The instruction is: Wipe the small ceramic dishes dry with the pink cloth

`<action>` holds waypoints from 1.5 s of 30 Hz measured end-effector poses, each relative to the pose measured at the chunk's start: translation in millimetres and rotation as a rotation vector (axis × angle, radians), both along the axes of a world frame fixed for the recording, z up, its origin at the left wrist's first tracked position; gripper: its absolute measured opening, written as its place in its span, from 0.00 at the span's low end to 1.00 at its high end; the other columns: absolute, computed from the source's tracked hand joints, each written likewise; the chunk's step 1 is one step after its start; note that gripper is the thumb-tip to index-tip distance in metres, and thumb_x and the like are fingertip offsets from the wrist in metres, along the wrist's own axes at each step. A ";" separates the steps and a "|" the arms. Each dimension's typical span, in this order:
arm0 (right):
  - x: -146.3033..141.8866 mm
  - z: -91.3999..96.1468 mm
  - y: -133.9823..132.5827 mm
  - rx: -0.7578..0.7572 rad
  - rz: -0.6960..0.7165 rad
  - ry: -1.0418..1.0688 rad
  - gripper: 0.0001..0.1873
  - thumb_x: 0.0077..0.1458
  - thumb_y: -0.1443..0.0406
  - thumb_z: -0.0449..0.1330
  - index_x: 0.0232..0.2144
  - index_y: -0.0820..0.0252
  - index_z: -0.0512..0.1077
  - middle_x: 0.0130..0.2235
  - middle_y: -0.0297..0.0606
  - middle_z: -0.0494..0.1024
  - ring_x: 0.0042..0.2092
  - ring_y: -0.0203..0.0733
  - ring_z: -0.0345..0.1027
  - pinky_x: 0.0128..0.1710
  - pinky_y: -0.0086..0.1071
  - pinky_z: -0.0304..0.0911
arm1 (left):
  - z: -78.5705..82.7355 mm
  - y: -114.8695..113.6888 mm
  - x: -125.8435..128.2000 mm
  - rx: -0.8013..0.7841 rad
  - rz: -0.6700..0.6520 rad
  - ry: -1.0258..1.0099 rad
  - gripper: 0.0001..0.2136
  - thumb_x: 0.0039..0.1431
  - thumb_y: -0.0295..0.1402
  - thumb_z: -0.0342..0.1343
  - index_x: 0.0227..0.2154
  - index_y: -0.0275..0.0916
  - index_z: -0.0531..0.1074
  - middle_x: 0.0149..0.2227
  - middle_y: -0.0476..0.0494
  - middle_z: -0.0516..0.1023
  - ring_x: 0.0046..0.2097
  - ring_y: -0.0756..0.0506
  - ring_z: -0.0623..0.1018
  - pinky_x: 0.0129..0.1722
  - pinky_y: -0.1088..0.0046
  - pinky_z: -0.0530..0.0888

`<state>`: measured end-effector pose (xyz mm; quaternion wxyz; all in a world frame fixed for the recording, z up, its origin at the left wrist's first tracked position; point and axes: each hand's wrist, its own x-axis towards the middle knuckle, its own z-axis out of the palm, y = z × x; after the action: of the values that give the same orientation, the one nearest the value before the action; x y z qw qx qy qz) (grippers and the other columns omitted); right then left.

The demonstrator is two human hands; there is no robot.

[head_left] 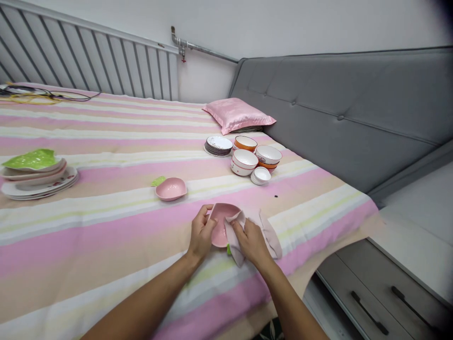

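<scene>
Pink bowl (218, 231) in L hand (201, 236), cloth (236, 250) in R hand (253, 241)

Far L, at back of striped bed (106, 236), nr radiator (141, 71): dark + yellow cables (49, 96), tangled. Closer in, same side: green leaf-shaped dish (31, 159) atop pinkish dishes (38, 177), all on white plates (42, 191) w/ reddish pattern. L of centre, well apart from pile: second pink bowl (171, 189), upright, w/ green leaf-shaped tab (158, 181). Next, L hand, curled round L side of pink bowl, pinching rim, thumb on near face. Pink bowl at front-centre of bed, tilted, inside facing viewer, green bit at lower R edge. Contact btwn bowl & bed: can't tell. Beyond, stack of small plates (219, 143), top one patterned. Behind those, satiny pink pillow (237, 114) nr grey headboard (339, 94). Then R hand, pinching bunched cloth, pressed to R inner side of pink bowl, rest of cloth trailing R. Behind R hand, bowls (244, 159) in grouped stacks, white + orange, touching or nearly; small white dishes (262, 175) nested just in front. Bit further R, tiny dark speck (276, 196) on bed. Far R, lower: grey drawers (375, 283) w/ dark handles.
</scene>
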<state>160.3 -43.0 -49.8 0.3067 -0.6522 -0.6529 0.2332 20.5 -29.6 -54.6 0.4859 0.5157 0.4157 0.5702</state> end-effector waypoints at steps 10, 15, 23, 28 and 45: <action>12.4 3.2 3.1 -0.014 0.037 -0.201 0.11 0.57 0.60 0.46 0.30 0.58 0.65 0.27 0.36 0.73 0.29 0.40 0.65 0.26 0.27 0.48 | 6.6 2.0 -0.5 -0.105 -0.143 0.101 0.09 0.45 0.30 0.49 0.31 0.38 0.68 0.23 0.51 0.67 0.26 0.49 0.66 0.26 0.76 0.62; 12.4 2.4 2.3 -0.003 0.055 -0.385 0.11 0.58 0.60 0.46 0.32 0.57 0.64 0.26 0.36 0.72 0.28 0.39 0.65 0.24 0.27 0.43 | 5.3 7.6 -4.0 -0.072 -0.261 0.202 0.08 0.44 0.26 0.46 0.28 0.37 0.68 0.25 0.51 0.67 0.26 0.50 0.64 0.27 0.76 0.61; 6.1 2.4 -0.3 0.115 0.158 -0.545 0.10 0.58 0.59 0.47 0.33 0.58 0.64 0.30 0.37 0.73 0.32 0.39 0.66 0.26 0.28 0.44 | 7.5 15.0 -14.3 -0.096 -0.495 0.348 0.03 0.45 0.28 0.45 0.22 0.38 0.63 0.23 0.53 0.61 0.26 0.51 0.60 0.27 0.75 0.58; 3.8 4.9 -2.5 0.160 0.169 -0.534 0.10 0.58 0.60 0.47 0.31 0.58 0.64 0.29 0.35 0.72 0.32 0.39 0.65 0.25 0.28 0.44 | 10.4 12.9 -14.2 -0.083 -0.502 0.377 0.02 0.43 0.27 0.44 0.19 0.38 0.59 0.21 0.54 0.58 0.25 0.51 0.57 0.25 0.75 0.56; -6.2 -3.3 2.3 -0.023 0.030 0.027 0.20 0.56 0.55 0.46 0.23 0.61 0.67 0.24 0.38 0.72 0.28 0.40 0.65 0.25 0.27 0.51 | 2.9 1.5 -5.5 0.025 0.042 -0.007 0.09 0.46 0.30 0.47 0.33 0.39 0.66 0.27 0.51 0.69 0.28 0.49 0.67 0.28 0.75 0.63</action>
<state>154.1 -40.7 -53.1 0.3045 -0.6425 -0.6557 0.2541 15.1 -28.1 -51.7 0.4689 0.5108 0.4176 0.5872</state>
